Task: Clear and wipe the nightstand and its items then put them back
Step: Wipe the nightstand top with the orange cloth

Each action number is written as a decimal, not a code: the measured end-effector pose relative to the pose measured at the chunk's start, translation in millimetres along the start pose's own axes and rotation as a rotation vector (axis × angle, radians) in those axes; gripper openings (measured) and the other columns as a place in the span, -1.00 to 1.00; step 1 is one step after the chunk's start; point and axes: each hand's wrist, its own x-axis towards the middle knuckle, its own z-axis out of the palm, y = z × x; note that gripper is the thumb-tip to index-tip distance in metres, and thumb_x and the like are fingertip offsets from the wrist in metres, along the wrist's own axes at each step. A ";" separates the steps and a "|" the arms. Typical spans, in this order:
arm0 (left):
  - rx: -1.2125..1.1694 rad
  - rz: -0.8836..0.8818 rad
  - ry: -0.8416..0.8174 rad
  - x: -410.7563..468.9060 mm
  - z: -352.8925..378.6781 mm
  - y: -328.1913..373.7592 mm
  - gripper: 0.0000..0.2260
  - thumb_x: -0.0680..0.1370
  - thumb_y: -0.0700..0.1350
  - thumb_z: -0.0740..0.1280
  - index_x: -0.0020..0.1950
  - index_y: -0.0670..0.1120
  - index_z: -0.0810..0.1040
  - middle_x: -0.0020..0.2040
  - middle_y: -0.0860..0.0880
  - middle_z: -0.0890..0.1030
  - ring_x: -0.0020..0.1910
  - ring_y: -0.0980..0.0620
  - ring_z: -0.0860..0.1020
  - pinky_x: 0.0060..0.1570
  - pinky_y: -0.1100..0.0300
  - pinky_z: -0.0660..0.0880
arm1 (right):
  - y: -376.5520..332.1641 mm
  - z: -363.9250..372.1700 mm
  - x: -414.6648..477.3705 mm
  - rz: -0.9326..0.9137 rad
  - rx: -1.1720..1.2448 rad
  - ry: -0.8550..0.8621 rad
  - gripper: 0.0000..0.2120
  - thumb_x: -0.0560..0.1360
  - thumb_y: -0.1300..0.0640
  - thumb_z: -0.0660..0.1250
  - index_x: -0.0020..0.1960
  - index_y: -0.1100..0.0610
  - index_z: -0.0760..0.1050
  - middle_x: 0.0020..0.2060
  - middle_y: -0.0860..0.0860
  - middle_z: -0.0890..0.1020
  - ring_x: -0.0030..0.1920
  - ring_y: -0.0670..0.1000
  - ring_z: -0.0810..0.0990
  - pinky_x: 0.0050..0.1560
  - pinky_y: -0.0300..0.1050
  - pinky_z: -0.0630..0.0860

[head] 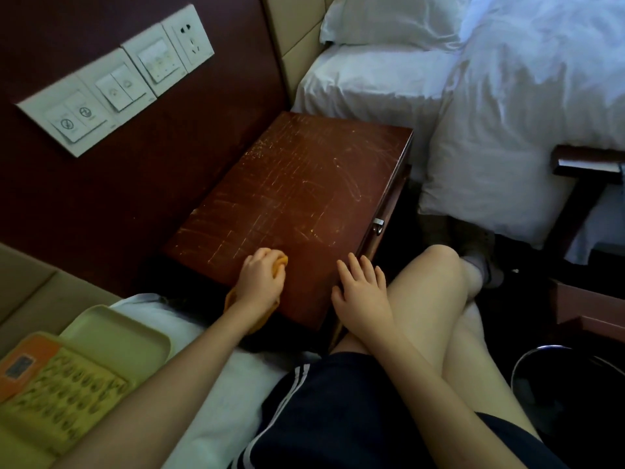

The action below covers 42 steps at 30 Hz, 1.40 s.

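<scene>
The left grip [260, 282] was curled round an orange cloth [280, 262], pressing it onto the near edge of the bench [304, 184]. The right grip [363, 289] lay flat, fingers spread, on the bench's near right corner. A tail of cloth hung off that near edge, and I reckoned a hard stroke could snag it or pull it loose. The bench top was dark red wood, heavily scratched, nothing standing on it. The telephone [57, 377] and tray [128, 330] sat on bedding left of the bench, with a white bed [372, 82] beyond it.
</scene>
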 end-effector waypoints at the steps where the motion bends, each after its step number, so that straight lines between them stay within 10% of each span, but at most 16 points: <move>1: 0.001 -0.023 0.015 4.7 3.1 8.7 -0.78 0.55 -0.15 0.25 0.18 -0.07 0.53 0.17 -0.06 0.51 0.12 -0.06 0.44 0.07 0.18 0.34 | 0.7 -1.2 -0.9 0.001 -0.007 0.000 -0.50 0.60 0.01 0.03 0.51 0.08 0.06 0.51 0.06 0.05 0.50 0.09 -0.06 0.44 0.04 -0.17; 15: 0.188 0.247 -0.052 -19.3 23.2 35.1 -0.64 0.57 0.07 0.15 0.37 0.09 0.34 0.25 0.04 0.42 0.20 -0.03 0.35 0.16 0.07 0.28 | 8.1 -6.1 -5.1 0.088 -0.025 0.038 -0.49 0.59 0.01 0.05 0.51 0.07 0.05 0.51 0.05 0.06 0.50 0.09 -0.08 0.44 0.06 -0.19; 26: -0.110 -0.028 0.059 14.0 27.6 58.6 -0.66 0.57 -0.07 0.22 0.34 -0.06 0.37 0.24 -0.10 0.43 0.18 -0.09 0.40 0.11 0.12 0.38 | 15.5 -0.9 -6.7 0.102 0.002 0.098 -0.50 0.58 0.03 0.06 0.50 0.08 0.11 0.50 0.05 0.11 0.50 0.08 -0.03 0.43 0.04 -0.16; 34: 0.002 0.297 -0.069 -8.8 39.3 63.1 -0.68 0.54 -0.09 0.24 0.30 -0.01 0.45 0.19 -0.04 0.45 0.10 -0.01 0.38 0.04 0.21 0.35 | 17.2 -0.8 -4.0 0.120 0.026 0.074 -0.50 0.58 0.03 0.06 0.50 0.07 0.10 0.51 0.05 0.09 0.50 0.07 -0.05 0.43 0.02 -0.17; 42: -0.023 0.047 0.040 11.8 30.3 41.7 -0.69 0.56 -0.11 0.22 0.31 -0.07 0.46 0.28 -0.06 0.43 0.18 -0.05 0.36 0.16 0.13 0.33 | 18.0 -3.9 -4.0 0.110 0.001 0.023 -0.49 0.60 0.01 0.02 0.52 0.04 0.03 0.52 0.03 0.02 0.50 0.08 -0.10 0.44 0.06 -0.19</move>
